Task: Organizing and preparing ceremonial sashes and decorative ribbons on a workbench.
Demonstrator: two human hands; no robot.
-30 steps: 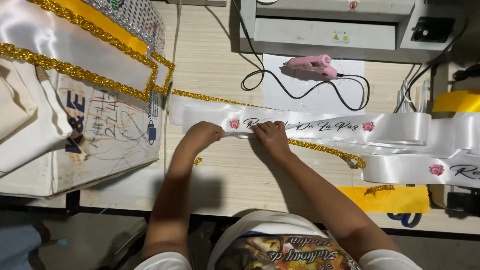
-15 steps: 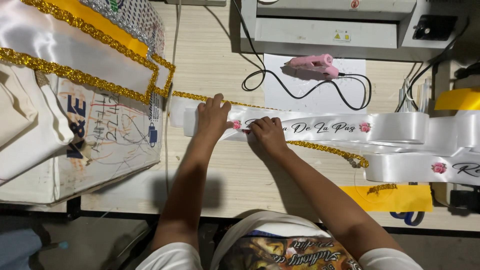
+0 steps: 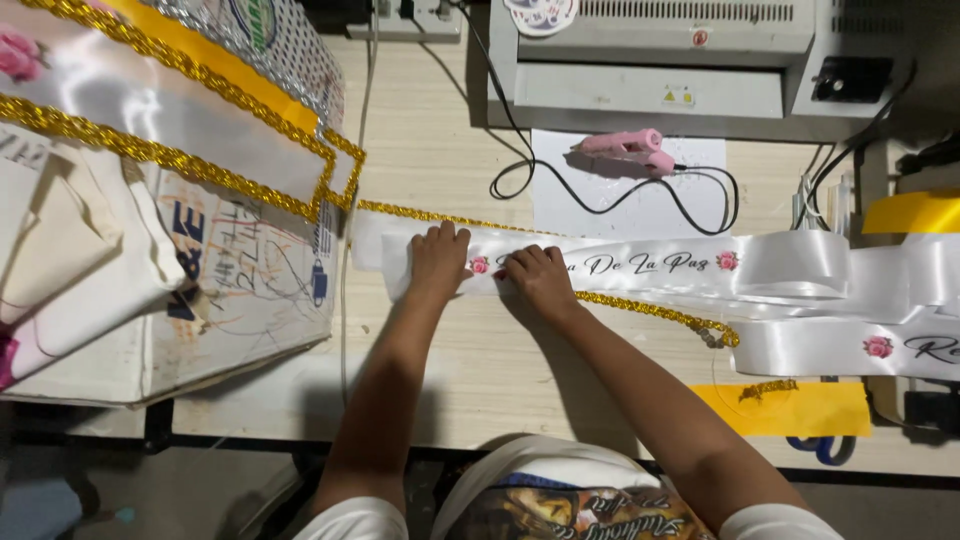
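Note:
A white satin ribbon sash with dark script lettering and small pink roses lies across the wooden table. My left hand lies flat on the sash near its left end, fingers spread. My right hand presses the sash just to the right, fingers bent down on the fabric. A gold glitter trim runs under and along the sash, coming out below my right hand. The sash loops and folds at the right.
A pink glue gun with a black cord rests on a white sheet behind the sash. A grey machine stands at the back. At the left lie white sashes with gold trim over a scribbled white box. Yellow ribbon lies at the front right.
My left hand moved up from the sash's lower edge and flattened on its left end. My right hand shifted slightly left along the sash.

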